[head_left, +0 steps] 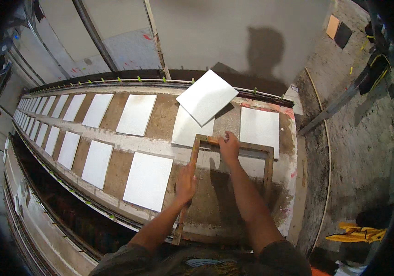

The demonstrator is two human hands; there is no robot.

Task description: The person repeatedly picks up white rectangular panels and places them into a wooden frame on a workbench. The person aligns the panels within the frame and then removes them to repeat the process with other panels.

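Observation:
Both hands hold a worn rectangular wooden frame point(269, 169) above the near right end of a long table. Along its left bar, my left hand point(186, 184) is closed with the fingers wrapped over the wood. My right hand point(228, 146) grips the far bar near the left corner. Just beyond that bar lies a flat white rectangular panel point(188, 129), partly covered by a second white panel point(207, 97) set askew over it. Another white panel point(260, 129) lies to the right, its lower edge close to the frame.
Two rows of white panels point(147, 179) run down the long brown-stained table point(178, 158) to the far left. Small green clips line its far rail point(119, 79). A pale wall point(215, 37) stands behind. On the right are a slanted metal bar point(332, 108) and yellow cloth-like material point(358, 233).

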